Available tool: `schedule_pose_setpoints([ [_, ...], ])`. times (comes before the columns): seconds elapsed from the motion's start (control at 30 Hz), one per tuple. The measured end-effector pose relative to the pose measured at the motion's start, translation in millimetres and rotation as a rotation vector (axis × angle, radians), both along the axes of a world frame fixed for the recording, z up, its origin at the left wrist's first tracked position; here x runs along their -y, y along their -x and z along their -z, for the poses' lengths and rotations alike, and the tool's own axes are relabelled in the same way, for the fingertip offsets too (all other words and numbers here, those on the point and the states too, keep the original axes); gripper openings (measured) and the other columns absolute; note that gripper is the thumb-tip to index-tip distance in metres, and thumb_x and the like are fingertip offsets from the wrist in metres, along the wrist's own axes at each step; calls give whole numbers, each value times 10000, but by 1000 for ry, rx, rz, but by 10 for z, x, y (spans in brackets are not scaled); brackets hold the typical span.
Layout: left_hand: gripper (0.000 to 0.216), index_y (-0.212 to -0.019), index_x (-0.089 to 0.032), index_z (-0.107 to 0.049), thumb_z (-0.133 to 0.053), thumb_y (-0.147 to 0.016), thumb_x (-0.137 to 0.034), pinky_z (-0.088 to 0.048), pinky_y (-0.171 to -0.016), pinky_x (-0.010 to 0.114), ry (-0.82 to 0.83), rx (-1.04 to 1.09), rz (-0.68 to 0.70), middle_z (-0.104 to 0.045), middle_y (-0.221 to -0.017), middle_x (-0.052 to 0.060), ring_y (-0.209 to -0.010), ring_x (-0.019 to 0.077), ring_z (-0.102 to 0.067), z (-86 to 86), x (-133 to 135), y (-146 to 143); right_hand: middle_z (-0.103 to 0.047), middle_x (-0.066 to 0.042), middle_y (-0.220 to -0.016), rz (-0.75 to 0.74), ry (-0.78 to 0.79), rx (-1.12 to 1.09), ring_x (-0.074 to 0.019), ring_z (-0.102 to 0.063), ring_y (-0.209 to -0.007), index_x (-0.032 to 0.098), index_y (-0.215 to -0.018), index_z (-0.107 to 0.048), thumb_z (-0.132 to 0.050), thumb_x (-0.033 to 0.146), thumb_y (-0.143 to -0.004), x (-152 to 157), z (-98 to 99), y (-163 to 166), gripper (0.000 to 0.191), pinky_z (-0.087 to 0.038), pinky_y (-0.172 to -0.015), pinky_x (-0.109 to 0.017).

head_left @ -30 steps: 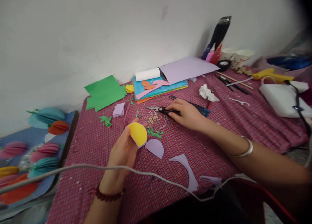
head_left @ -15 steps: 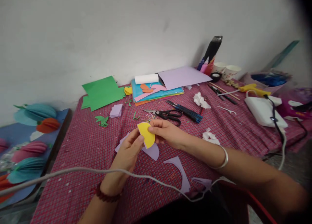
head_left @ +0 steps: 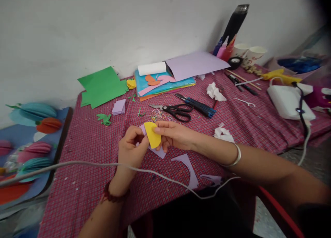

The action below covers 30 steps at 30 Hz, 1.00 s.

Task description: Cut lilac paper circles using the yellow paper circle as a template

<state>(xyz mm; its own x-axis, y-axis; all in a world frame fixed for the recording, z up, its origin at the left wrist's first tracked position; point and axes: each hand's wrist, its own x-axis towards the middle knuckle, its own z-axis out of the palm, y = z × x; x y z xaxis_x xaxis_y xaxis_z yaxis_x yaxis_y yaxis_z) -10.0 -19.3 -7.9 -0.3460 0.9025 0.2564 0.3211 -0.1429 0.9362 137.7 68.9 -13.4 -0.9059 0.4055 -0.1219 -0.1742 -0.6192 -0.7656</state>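
Observation:
A folded yellow paper half-circle is held above the red checked tablecloth. My right hand pinches its right edge. My left hand is curled beside its left edge, fingers closed on a lilac paper piece behind the yellow one. A lilac half-circle lies on the cloth just under my hands. Black-handled scissors lie beyond them, untouched.
Lilac offcuts lie near the front edge. A white cable crosses in front. Green paper, a coloured paper stack, pens, crumpled tissue, a yellow glue gun, cups and paper fruit at left.
My right hand left the scissors and came to the yellow half-circle, now pinching it. My left hand shifted to its left edge and closed on a lilac piece. The camera view moved slightly.

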Motion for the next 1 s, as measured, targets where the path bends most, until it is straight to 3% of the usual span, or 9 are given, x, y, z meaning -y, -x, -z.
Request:
schedule_pose_setpoints([
  [0.1,223,-577,-174,-500,-677,-712,-172,-290,-478,210,-103,-378,-237,-394,-538,-71,-490,66,-357,-116,72,-13,-690,2,-715,52,33,-14,-90,-662,-562,139,-899,-559,-719,216,-761,6,14,27,225,-538,-464,-152],
  [0.2,74,-720,-185,-581,-653,-724,-201,-334,-479,208,-105,-332,-326,-488,-557,-67,-486,74,-422,-181,111,-31,-672,17,-653,99,60,-12,-65,-628,-510,130,-835,-566,-707,144,-750,-26,2,35,166,-532,-463,-135],
  [0.27,99,-798,-185,-583,-630,-720,-225,-367,-459,213,-16,-101,-262,-547,-578,-55,-477,90,-472,-217,110,-23,-662,20,-622,124,49,11,-63,-613,-481,132,-814,-564,-674,136,-779,-78,-23,20,115,-528,-451,-139],
  [0.37,126,-777,-170,-570,-594,-684,-251,-370,-407,224,294,178,34,-593,-562,-27,-433,110,-492,-276,89,18,-642,33,-586,227,-31,57,-61,-584,-439,148,-782,-544,-622,153,-830,-201,-62,-24,92,-512,-422,-147],
  [0.5,197,-629,-152,-583,-578,-709,-332,-348,-426,231,627,-62,400,-574,-525,-4,-434,108,-472,-235,57,56,-625,50,-556,314,-162,156,-45,-544,-401,153,-761,-536,-593,153,-853,-372,-35,-60,109,-479,-397,-127],
  [0.57,254,-579,-166,-557,-583,-739,-361,-336,-458,235,593,-288,397,-504,-491,-28,-457,107,-447,-146,41,72,-628,42,-544,314,-200,185,-44,-539,-392,143,-747,-545,-590,132,-847,-429,21,-47,110,-463,-385,-119],
  [0.7,151,-803,-184,-615,-619,-767,-330,-395,-562,266,357,-649,167,-562,-636,-15,-586,144,-513,-1,19,118,-636,33,-538,322,-196,183,-48,-533,-375,142,-723,-538,-587,120,-835,-494,146,6,123,-417,-346,-114],
  [0.83,315,-1063,-194,-619,-651,-757,-260,-444,-869,407,183,-786,353,-649,-1062,95,-999,245,-574,-17,25,106,-570,67,-447,283,-210,167,-45,-470,-321,155,-735,-528,-578,180,-843,-536,203,21,121,-355,-310,-111],
  [1.0,606,-1297,-220,-523,-691,-715,-222,-327,-1030,500,270,-869,514,-578,-1291,113,-1210,305,-472,-35,48,44,-558,69,-450,245,-254,162,-39,-465,-327,149,-741,-532,-633,260,-803,-560,227,14,162,-329,-308,-106],
])
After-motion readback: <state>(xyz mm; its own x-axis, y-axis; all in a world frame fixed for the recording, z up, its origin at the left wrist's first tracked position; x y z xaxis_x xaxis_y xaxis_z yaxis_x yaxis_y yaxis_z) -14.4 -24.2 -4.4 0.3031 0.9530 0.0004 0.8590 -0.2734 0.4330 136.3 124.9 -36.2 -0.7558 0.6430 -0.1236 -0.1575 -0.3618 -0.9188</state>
